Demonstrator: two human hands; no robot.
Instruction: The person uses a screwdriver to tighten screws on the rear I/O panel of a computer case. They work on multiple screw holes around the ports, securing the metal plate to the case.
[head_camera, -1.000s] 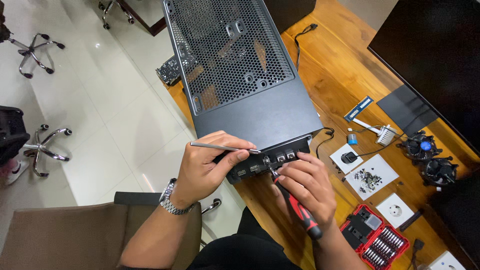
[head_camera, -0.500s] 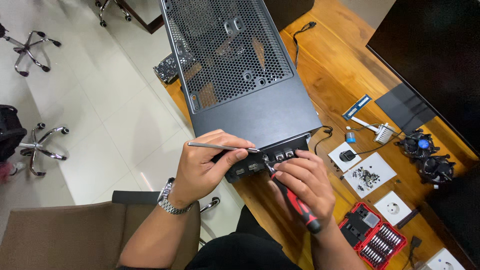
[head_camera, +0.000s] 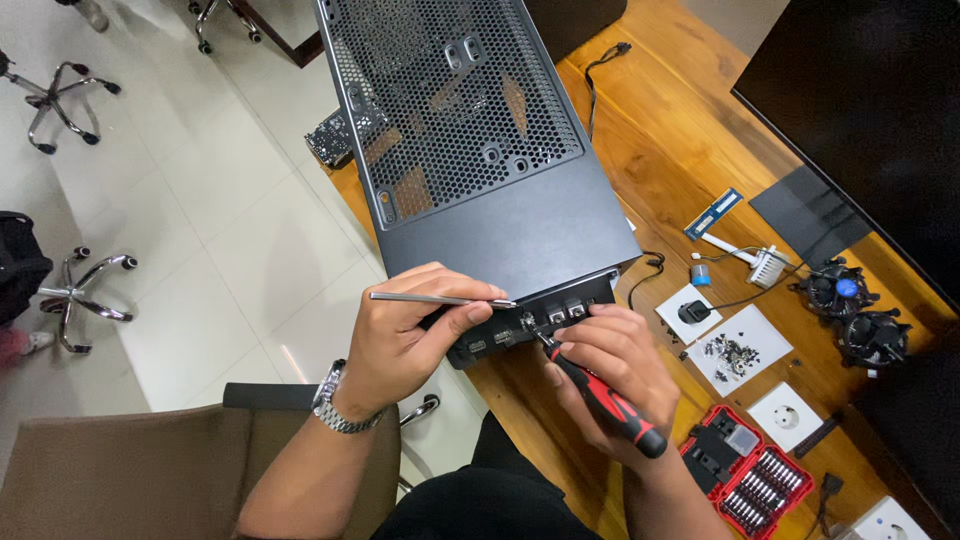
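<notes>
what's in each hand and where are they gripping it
Left hand pinches metal tweezers near the tip end; right hand grips a red-and-black screwdriver by its handle.

Far end of black computer case cut off by top edge. Screwdriver tip hidden among front-panel ports; screw not discernible. Small parts on white paper too tiny to tell. Monitor cropped at right edge.

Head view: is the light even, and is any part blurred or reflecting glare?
Head view: soft, even light, with only faint shadows under the left hand and right hand; the white floor shows mild sheen, the wooden desk a slight gloss; the case, tweezers and screwdriver look sharp; straight edges lean towards the borders, a wide-lens effect.
</notes>
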